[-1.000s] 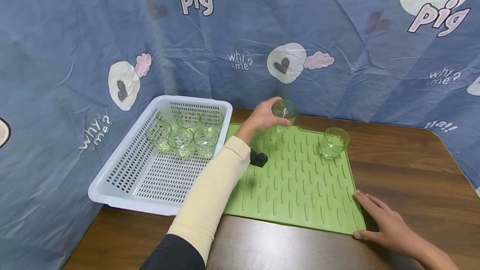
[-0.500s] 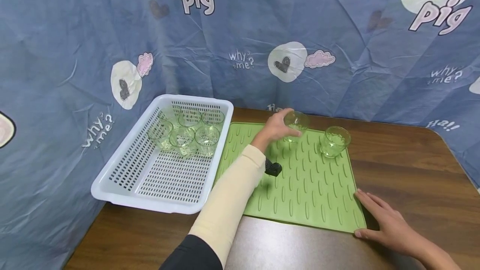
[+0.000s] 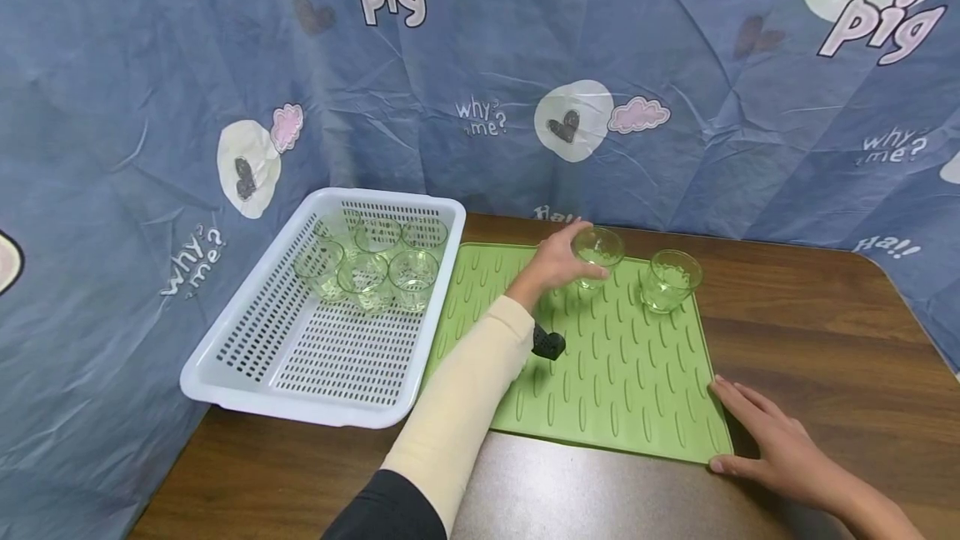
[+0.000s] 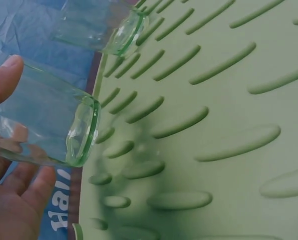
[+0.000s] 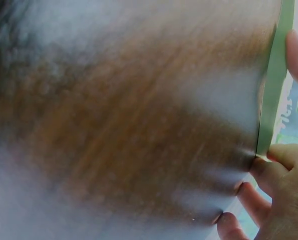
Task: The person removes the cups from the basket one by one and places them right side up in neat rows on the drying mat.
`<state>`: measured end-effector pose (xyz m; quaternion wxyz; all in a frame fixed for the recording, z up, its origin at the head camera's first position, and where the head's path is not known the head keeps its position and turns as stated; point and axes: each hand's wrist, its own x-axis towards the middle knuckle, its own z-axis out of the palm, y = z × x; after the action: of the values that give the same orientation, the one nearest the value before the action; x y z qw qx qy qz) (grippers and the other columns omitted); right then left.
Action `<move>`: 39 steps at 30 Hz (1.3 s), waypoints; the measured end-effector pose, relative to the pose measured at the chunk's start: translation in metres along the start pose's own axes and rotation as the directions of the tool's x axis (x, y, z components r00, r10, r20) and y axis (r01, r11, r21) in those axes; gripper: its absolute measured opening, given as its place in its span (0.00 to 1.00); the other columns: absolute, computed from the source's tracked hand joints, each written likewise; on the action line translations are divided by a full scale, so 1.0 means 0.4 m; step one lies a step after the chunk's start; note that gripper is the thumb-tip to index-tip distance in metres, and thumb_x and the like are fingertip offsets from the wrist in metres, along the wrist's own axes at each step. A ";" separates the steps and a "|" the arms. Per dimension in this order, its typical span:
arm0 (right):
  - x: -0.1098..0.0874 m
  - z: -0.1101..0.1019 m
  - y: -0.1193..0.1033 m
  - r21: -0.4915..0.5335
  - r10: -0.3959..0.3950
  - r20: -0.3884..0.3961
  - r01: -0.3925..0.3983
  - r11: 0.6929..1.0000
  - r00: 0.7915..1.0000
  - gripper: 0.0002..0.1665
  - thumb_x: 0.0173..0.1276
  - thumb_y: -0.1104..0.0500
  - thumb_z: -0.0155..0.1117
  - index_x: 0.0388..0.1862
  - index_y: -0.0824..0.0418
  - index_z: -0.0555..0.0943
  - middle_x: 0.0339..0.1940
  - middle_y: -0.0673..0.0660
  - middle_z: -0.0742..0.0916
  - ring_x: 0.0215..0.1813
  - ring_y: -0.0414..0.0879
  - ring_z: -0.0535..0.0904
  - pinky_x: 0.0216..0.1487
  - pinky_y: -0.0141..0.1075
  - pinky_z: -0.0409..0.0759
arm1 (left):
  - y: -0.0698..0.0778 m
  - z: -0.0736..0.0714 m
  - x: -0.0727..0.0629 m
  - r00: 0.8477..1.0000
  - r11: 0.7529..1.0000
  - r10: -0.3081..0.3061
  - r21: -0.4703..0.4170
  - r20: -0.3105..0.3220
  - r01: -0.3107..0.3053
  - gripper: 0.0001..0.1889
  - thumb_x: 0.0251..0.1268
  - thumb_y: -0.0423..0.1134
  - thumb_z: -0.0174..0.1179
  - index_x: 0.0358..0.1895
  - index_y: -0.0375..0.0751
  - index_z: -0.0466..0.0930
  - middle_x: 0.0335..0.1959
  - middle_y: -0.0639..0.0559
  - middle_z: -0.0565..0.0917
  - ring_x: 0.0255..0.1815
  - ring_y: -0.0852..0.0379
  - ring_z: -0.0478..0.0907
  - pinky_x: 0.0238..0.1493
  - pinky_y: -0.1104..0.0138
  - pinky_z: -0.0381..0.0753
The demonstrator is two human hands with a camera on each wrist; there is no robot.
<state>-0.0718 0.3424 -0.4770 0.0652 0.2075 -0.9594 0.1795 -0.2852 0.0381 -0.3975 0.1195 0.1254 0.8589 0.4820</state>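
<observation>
My left hand (image 3: 561, 259) holds a clear, green-tinted drinking glass (image 3: 599, 248), thumb on one side and fingers on the other. In the left wrist view this glass (image 4: 48, 115) is upright, its thick base close over the back part of the ridged green drying mat (image 3: 585, 373). A second glass (image 3: 670, 282) stands to its right, near the mat's back right corner. My right hand (image 3: 780, 448) rests at the mat's front right corner, fingers extended on the table and against the edge. In the right wrist view the fingertips touch the table beside the mat's green edge (image 5: 274, 95).
A white perforated basket (image 3: 292, 411) stands left of the mat, with several similar glasses (image 3: 365, 280) grouped in its back part. The wooden table (image 3: 810, 315) extends right of the mat. A blue printed cloth (image 3: 465, 165) hangs behind.
My left hand has carried the glass rightward and down, from above the mat's back edge to close over the mat near the second glass. My right hand stays at the mat's corner.
</observation>
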 end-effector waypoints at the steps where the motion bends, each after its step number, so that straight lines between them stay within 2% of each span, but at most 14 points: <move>1: 0.000 0.000 0.000 0.001 0.000 -0.001 0.000 1.000 1.000 0.65 0.40 0.44 0.83 0.78 0.50 0.62 0.75 0.26 0.57 0.68 0.09 0.35 0.43 0.69 0.74 | -0.001 0.003 -0.001 1.000 1.000 -0.002 -0.001 0.006 0.002 0.49 0.49 0.43 0.77 0.76 0.58 0.60 0.79 0.52 0.62 0.77 0.45 0.62 0.75 0.47 0.66; 4: 0.000 0.000 0.000 0.004 0.001 -0.001 -0.001 1.000 1.000 0.65 0.40 0.44 0.83 0.78 0.50 0.62 0.75 0.25 0.56 0.68 0.09 0.35 0.43 0.69 0.73 | -0.004 0.013 -0.002 1.000 1.000 0.002 -0.007 0.024 -0.002 0.50 0.49 0.43 0.77 0.77 0.58 0.59 0.77 0.50 0.65 0.73 0.45 0.68 0.73 0.47 0.68; 7: 0.000 0.000 0.001 0.002 0.009 0.006 -0.009 1.000 1.000 0.64 0.42 0.43 0.82 0.78 0.51 0.62 0.76 0.28 0.58 0.68 0.10 0.36 0.43 0.69 0.74 | -0.007 0.023 0.000 0.999 1.000 0.008 -0.010 0.037 -0.007 0.50 0.50 0.44 0.77 0.77 0.58 0.58 0.76 0.50 0.66 0.67 0.45 0.74 0.72 0.48 0.69; 13: 0.003 -0.003 0.001 -0.001 0.031 0.031 -0.031 1.000 0.999 0.62 0.44 0.42 0.81 0.78 0.52 0.62 0.77 0.48 0.70 0.67 0.09 0.34 0.44 0.69 0.73 | -0.012 0.039 0.005 0.998 1.000 0.023 -0.017 0.056 -0.022 0.49 0.51 0.43 0.76 0.77 0.55 0.57 0.75 0.50 0.68 0.56 0.46 0.80 0.71 0.49 0.71; 15: 0.005 -0.003 0.001 0.002 0.030 0.034 -0.030 1.000 0.999 0.62 0.45 0.42 0.81 0.78 0.52 0.62 0.76 0.51 0.71 0.68 0.09 0.35 0.45 0.68 0.72 | -0.014 0.044 0.006 0.998 1.000 0.027 -0.016 0.060 -0.026 0.50 0.51 0.43 0.76 0.78 0.54 0.57 0.75 0.51 0.68 0.54 0.48 0.81 0.71 0.49 0.72; 18: 0.005 -0.004 0.000 0.010 0.027 0.033 -0.027 1.000 0.999 0.62 0.45 0.42 0.81 0.78 0.51 0.62 0.77 0.50 0.71 0.68 0.10 0.35 0.45 0.67 0.72 | -0.017 0.051 0.007 0.997 0.999 0.036 -0.032 0.064 -0.034 0.50 0.52 0.42 0.75 0.78 0.53 0.56 0.75 0.51 0.68 0.59 0.47 0.79 0.71 0.49 0.71; 22: 0.005 -0.004 0.001 0.015 0.015 0.019 -0.015 1.000 1.000 0.62 0.44 0.43 0.81 0.77 0.52 0.63 0.77 0.47 0.70 0.69 0.10 0.36 0.45 0.66 0.72 | -0.023 0.064 0.011 0.996 0.998 0.052 -0.049 0.067 -0.049 0.49 0.53 0.41 0.75 0.78 0.51 0.56 0.75 0.51 0.68 0.70 0.45 0.71 0.73 0.49 0.70; 32: 0.008 -0.006 0.005 0.017 0.024 0.033 -0.025 1.000 0.999 0.62 0.45 0.43 0.81 0.78 0.51 0.62 0.77 0.49 0.70 0.69 0.10 0.36 0.46 0.66 0.71 | -0.026 0.080 0.019 0.996 0.996 0.059 -0.067 0.061 -0.055 0.49 0.53 0.42 0.74 0.78 0.52 0.56 0.74 0.53 0.70 0.72 0.45 0.69 0.72 0.50 0.70; 39: 0.003 -0.006 0.004 0.010 0.017 0.028 -0.018 1.000 0.999 0.62 0.44 0.43 0.81 0.77 0.52 0.62 0.78 0.45 0.69 0.72 0.14 0.40 0.46 0.66 0.72 | -0.028 0.084 0.021 0.996 0.996 0.056 -0.077 0.073 -0.051 0.49 0.54 0.43 0.74 0.78 0.53 0.55 0.74 0.53 0.69 0.73 0.44 0.68 0.72 0.49 0.70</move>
<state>-0.0734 0.3442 -0.4751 0.0492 0.2020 -0.9610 0.1822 -0.2834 0.0619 -0.4249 0.1435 0.1619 0.8314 0.5118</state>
